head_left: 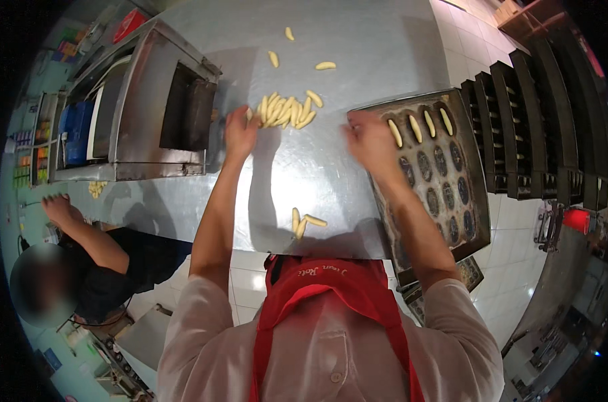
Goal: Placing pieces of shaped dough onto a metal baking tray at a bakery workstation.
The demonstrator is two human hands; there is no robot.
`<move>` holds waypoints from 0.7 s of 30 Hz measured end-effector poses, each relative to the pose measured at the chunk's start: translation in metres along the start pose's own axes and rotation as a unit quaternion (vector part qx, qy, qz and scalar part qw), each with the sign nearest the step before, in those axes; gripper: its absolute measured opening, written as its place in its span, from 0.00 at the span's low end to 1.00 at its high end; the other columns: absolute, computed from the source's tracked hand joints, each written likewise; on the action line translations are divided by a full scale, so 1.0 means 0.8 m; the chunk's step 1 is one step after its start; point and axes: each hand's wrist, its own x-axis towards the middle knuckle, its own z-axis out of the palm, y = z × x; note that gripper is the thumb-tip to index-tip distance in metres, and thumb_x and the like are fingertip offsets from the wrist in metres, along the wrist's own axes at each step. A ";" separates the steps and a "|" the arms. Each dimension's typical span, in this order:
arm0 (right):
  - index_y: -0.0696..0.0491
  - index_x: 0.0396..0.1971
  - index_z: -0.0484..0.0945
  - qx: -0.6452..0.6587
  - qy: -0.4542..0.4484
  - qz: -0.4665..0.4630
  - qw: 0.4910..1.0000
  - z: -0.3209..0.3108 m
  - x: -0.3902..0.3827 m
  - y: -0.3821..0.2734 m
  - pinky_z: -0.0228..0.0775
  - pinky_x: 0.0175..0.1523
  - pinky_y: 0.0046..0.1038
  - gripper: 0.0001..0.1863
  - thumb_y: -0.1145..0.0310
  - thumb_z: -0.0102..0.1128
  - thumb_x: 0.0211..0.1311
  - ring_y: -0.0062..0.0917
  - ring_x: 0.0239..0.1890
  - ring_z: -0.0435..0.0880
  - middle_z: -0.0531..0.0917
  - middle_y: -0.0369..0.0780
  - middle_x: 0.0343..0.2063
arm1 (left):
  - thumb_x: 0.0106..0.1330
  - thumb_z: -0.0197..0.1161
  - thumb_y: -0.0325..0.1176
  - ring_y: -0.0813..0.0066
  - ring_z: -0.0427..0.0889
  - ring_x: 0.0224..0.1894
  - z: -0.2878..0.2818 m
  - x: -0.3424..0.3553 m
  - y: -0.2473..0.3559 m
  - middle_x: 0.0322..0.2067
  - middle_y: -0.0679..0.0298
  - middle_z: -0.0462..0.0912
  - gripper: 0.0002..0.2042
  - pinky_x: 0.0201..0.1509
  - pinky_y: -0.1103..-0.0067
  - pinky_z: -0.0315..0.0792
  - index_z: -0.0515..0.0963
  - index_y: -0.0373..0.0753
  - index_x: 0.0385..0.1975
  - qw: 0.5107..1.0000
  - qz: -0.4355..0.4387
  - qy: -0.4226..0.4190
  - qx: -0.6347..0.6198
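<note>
Several pale, finger-shaped dough pieces (287, 112) lie heaped on the metal table. At the heap's left side, my left hand (240, 134) has its fingers bent, and the end of one dough piece shows between thumb and fingers. My right hand (371, 139) is over the upper left edge of a dark baking tray (445, 171) with oval hollows. Motion smears its fingers, so whether they hold anything is unclear. Three dough pieces (416, 128) sit in the tray's far row; the hollows visible nearer me have none. My right forearm hides part of the tray's left side.
Loose dough pieces lie at the table's (344, 167) far end and near edge (307, 221). A metal-cased machine (163, 100) stands left. Stacked dark trays (532, 127) rise at right; another tray (471, 273) sits low. A person in dark clothes (133, 261) works at left near small dough pieces (97, 189).
</note>
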 end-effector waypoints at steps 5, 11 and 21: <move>0.60 0.41 0.82 -0.177 0.028 0.106 0.978 0.152 0.033 -0.029 0.77 0.49 0.45 0.21 0.57 0.73 0.58 0.47 0.40 0.84 0.84 0.51 0.36 | 0.66 0.69 0.49 0.54 0.76 0.59 0.039 0.033 0.097 0.55 0.48 0.77 0.25 0.62 0.67 0.70 0.78 0.36 0.54 0.970 0.032 -0.089 0.223; 0.59 0.40 0.76 0.271 -0.151 0.208 0.928 0.148 0.008 -0.039 0.78 0.41 0.36 0.17 0.66 0.73 0.59 0.35 0.35 0.84 0.84 0.44 0.33 | 0.72 0.69 0.36 0.83 0.73 0.37 -0.016 -0.041 0.032 0.35 0.69 0.75 0.12 0.40 0.84 0.67 0.70 0.41 0.37 0.916 -0.021 -0.204 -0.345; 0.58 0.51 0.74 0.219 -0.128 0.314 0.915 0.079 -0.085 -0.051 0.76 0.41 0.32 0.21 0.73 0.70 0.60 0.31 0.37 0.84 0.84 0.46 0.39 | 0.72 0.53 0.23 0.65 0.82 0.46 -0.109 -0.153 0.011 0.44 0.57 0.80 0.09 0.50 0.70 0.80 0.70 0.40 0.49 0.776 -0.317 -0.080 -0.540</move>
